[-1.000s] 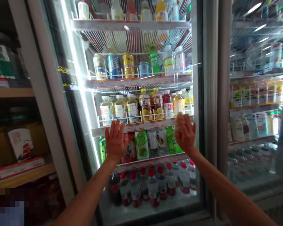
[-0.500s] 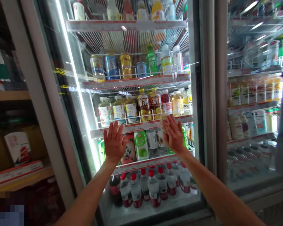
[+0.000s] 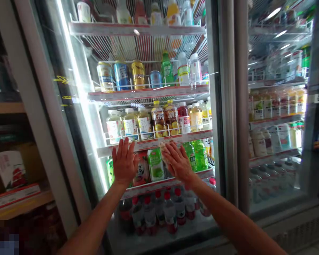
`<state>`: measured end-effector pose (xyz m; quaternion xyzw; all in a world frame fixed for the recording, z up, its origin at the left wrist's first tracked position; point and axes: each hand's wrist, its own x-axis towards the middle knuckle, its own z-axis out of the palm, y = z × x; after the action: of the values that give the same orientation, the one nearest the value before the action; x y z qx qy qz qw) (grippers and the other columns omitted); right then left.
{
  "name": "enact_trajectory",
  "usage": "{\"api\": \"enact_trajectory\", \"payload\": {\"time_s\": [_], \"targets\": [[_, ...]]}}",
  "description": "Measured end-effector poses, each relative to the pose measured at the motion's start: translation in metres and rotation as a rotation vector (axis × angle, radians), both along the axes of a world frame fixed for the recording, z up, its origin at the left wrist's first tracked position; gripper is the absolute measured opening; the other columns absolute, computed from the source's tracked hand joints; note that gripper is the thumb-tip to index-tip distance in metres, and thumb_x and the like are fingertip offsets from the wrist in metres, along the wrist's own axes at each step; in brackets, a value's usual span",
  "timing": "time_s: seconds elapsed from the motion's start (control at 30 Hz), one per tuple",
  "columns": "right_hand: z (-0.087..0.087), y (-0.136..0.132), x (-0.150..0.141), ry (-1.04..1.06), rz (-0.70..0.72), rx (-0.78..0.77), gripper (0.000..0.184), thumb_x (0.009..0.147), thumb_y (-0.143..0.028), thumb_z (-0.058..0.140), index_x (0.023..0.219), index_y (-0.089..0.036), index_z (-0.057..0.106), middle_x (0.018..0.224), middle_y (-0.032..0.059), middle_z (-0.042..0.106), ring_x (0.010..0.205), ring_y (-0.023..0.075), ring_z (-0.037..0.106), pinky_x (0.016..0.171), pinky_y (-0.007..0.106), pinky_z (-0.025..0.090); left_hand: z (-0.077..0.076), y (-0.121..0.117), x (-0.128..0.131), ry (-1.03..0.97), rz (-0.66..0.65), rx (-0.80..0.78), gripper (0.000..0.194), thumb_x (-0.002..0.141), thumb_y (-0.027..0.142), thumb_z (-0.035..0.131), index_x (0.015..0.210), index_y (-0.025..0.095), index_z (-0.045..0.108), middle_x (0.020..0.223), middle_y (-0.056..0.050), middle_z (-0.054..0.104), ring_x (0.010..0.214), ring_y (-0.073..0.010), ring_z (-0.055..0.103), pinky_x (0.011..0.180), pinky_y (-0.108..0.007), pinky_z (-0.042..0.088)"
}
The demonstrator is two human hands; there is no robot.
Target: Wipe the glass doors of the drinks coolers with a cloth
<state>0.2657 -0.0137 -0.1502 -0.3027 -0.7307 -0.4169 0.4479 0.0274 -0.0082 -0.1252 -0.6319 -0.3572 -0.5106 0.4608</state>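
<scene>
A see-through glass door (image 3: 162, 242) of a lit drinks fridge stands in front of me. My left hand (image 3: 124, 163) lies against it with the palm flat and fingers stretched out, holding nothing. To the right, at about the same height, my right hand (image 3: 178, 164) presses a pale, crumpled cloth (image 3: 163, 150) to the glass. Most of the cloth is hidden beneath the fingers. Behind the hands, a green carton (image 3: 156, 163) and green bottles (image 3: 201, 154) stand on a shelf inside.
Bottled teas (image 3: 159, 120) and cans (image 3: 137, 74) fill the shelves above, and red-capped bottles (image 3: 170, 212) stand at the bottom. A metal door frame (image 3: 230, 106) separates a second fridge (image 3: 276, 106) on the right. Wooden shelving (image 3: 23, 203) with boxed goods is at the left.
My right hand has slid left across the glass with the cloth, coming nearer my left hand. My left hand stays flat at about the same place. The view has shifted slightly.
</scene>
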Motion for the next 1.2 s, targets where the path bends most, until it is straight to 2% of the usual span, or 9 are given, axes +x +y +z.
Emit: {"api": "enact_trajectory", "payload": {"time_s": [0.17, 0.23, 0.5, 0.6, 0.73, 0.8, 1.03, 1.1, 1.2], "targets": [[0.01, 0.026, 0.079, 0.61, -0.127, 0.195, 0.056, 0.085, -0.026, 0.04, 0.139, -0.019, 0.026, 0.143, 0.0141, 0.032, 0.133, 0.027, 0.027, 0.104, 0.055, 0.024, -0.001, 0.001, 0.001, -0.012, 0.01, -0.004, 0.061, 0.083, 0.024, 0.046, 0.139, 0.022, 0.022, 0.145, -0.008, 0.026, 0.135, -0.0228, 0.018, 0.11, -0.046, 0.014], [0.018, 0.03, 0.084, 0.756, -0.126, 0.224, 0.056, 0.086, -0.026, 0.037, 0.139, -0.018, 0.024, 0.143, 0.0157, 0.031, 0.133, 0.0288, 0.026, 0.102, 0.057, 0.026, -0.002, 0.002, 0.001, -0.018, 0.018, 0.005, 0.062, 0.083, 0.024, 0.047, 0.139, 0.022, 0.022, 0.145, -0.009, 0.026, 0.135, -0.0232, 0.018, 0.11, -0.046, 0.015], [0.013, -0.002, -0.02, -0.001, 0.005, -0.014, 0.056, 0.083, -0.024, 0.044, 0.137, -0.027, 0.029, 0.143, 0.0037, 0.033, 0.136, 0.0204, 0.02, 0.11, 0.046, 0.019, -0.001, 0.001, 0.0, -0.016, -0.016, -0.013, 0.06, 0.084, 0.025, 0.045, 0.139, 0.023, 0.023, 0.145, -0.007, 0.025, 0.135, -0.0226, 0.018, 0.11, -0.045, 0.013], [0.001, 0.003, 0.012, 0.031, -0.029, 0.044, 0.056, 0.083, -0.022, 0.044, 0.136, -0.026, 0.03, 0.142, 0.0058, 0.035, 0.135, 0.0209, 0.023, 0.109, 0.047, 0.019, -0.001, 0.001, -0.001, -0.012, -0.012, -0.006, 0.061, 0.084, 0.024, 0.046, 0.139, 0.023, 0.022, 0.145, -0.007, 0.025, 0.135, -0.0227, 0.019, 0.11, -0.046, 0.014], [-0.004, 0.021, 0.08, 0.52, -0.153, 0.191, 0.056, 0.084, -0.024, 0.041, 0.138, -0.021, 0.027, 0.141, 0.0142, 0.035, 0.133, 0.0264, 0.027, 0.103, 0.054, 0.025, -0.002, 0.002, 0.0, -0.017, -0.02, -0.004, 0.061, 0.083, 0.024, 0.046, 0.139, 0.023, 0.022, 0.145, -0.007, 0.025, 0.135, -0.0231, 0.018, 0.11, -0.046, 0.014], [-0.003, 0.025, 0.087, 0.684, -0.164, 0.217, 0.055, 0.086, -0.025, 0.038, 0.139, -0.019, 0.025, 0.141, 0.0162, 0.034, 0.133, 0.0278, 0.027, 0.101, 0.056, 0.028, -0.002, 0.003, 0.0, -0.026, -0.026, 0.001, 0.061, 0.083, 0.025, 0.046, 0.139, 0.023, 0.023, 0.145, -0.007, 0.025, 0.135, -0.023, 0.019, 0.11, -0.046, 0.013], [-0.012, 0.0, 0.001, 0.09, -0.024, -0.003, 0.055, 0.082, -0.021, 0.043, 0.136, -0.026, 0.031, 0.144, 0.0073, 0.03, 0.136, 0.0229, 0.019, 0.108, 0.049, 0.022, -0.002, 0.002, -0.001, -0.026, -0.049, -0.009, 0.059, 0.083, 0.026, 0.046, 0.138, 0.024, 0.026, 0.144, -0.007, 0.028, 0.135, -0.0225, 0.02, 0.111, -0.045, 0.013], [-0.015, -0.001, 0.01, 0.012, -0.027, -0.014, 0.052, 0.082, -0.02, 0.044, 0.133, -0.026, 0.037, 0.142, 0.0062, 0.035, 0.136, 0.0213, 0.021, 0.109, 0.047, 0.021, -0.001, 0.001, -0.001, -0.024, -0.048, -0.01, 0.059, 0.083, 0.026, 0.046, 0.138, 0.024, 0.026, 0.144, -0.007, 0.027, 0.135, -0.0225, 0.02, 0.11, -0.045, 0.013], [-0.015, 0.008, 0.062, 0.259, -0.106, 0.074, 0.052, 0.083, -0.021, 0.044, 0.134, -0.024, 0.036, 0.141, 0.0094, 0.037, 0.134, 0.0227, 0.026, 0.107, 0.05, 0.022, -0.001, 0.001, 0.0, -0.024, -0.044, -0.006, 0.059, 0.083, 0.026, 0.047, 0.138, 0.024, 0.026, 0.144, -0.007, 0.027, 0.135, -0.0229, 0.02, 0.11, -0.045, 0.014]]}}
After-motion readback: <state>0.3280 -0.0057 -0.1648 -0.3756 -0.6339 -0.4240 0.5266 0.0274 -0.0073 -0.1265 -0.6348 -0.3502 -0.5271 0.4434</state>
